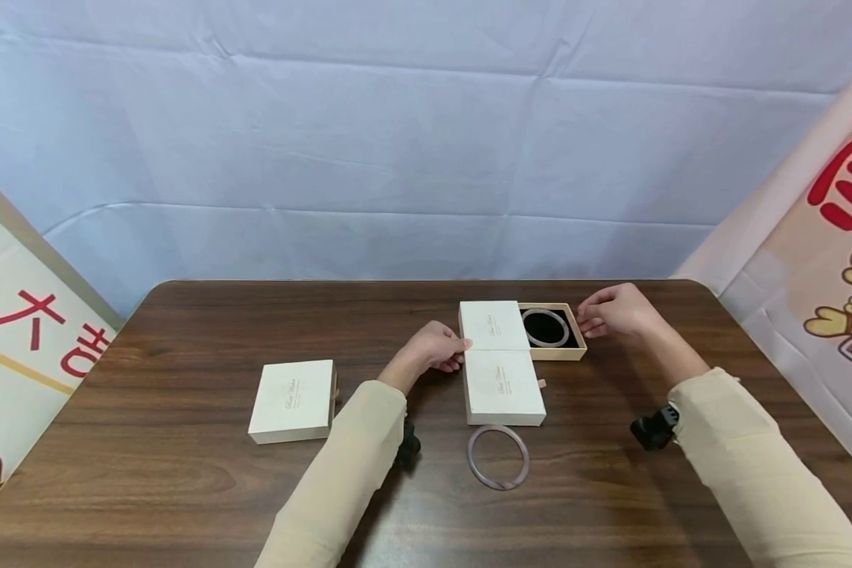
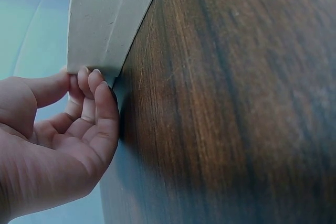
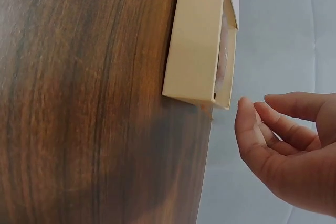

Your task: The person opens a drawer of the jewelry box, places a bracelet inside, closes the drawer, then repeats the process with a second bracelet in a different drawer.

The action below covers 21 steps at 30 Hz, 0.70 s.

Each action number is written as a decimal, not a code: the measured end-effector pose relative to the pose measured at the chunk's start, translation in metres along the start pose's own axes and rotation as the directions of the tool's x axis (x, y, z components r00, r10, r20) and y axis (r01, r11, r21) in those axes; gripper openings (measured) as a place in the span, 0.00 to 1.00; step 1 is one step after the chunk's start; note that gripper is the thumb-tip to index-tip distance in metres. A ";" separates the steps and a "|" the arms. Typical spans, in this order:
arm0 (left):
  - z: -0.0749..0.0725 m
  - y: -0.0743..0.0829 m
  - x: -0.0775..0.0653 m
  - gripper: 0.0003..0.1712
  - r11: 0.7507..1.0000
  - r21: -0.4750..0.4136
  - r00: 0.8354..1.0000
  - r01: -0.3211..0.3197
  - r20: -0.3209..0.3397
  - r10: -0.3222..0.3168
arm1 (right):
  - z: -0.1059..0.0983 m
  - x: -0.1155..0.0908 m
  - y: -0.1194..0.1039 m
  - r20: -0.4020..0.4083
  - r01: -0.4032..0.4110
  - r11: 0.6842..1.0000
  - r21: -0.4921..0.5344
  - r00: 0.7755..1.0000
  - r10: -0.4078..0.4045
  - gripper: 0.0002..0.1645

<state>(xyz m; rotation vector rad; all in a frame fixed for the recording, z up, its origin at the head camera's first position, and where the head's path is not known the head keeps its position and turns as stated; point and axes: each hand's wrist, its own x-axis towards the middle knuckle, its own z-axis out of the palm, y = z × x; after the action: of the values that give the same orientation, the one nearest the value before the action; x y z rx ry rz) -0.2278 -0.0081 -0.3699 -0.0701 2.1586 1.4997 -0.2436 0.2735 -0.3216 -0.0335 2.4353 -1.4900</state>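
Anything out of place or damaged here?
One oddity: a round greyish-purple bangle lies loose on the brown wooden table, outside any box, whereas a similar bangle sits in the cream rectangular drawer. No damage is visible.

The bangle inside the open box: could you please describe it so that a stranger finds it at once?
On the dark wooden table, look just beside the person's right hand. There a tan drawer sticks out of a white box, and the pale bangle lies on its black lining. The other visible bangle lies directly on the wood.
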 end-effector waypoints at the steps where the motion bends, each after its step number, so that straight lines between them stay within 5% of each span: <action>1: 0.000 0.000 0.000 0.14 1.000 -0.001 1.000 0.000 0.001 0.000 | -0.001 0.000 0.001 -0.002 -0.002 1.000 -0.002 1.000 0.002 0.13; 21: 0.000 0.001 -0.002 0.14 1.000 -0.015 1.000 0.006 0.004 -0.006 | -0.008 0.001 0.020 0.001 -0.052 0.999 0.011 0.999 0.052 0.17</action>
<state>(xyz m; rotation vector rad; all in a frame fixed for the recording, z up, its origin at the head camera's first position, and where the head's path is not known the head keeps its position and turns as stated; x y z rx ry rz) -0.2264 -0.0086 -0.3682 -0.0787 2.1421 1.5108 -0.2444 0.2893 -0.3361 0.0315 2.4082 -1.4812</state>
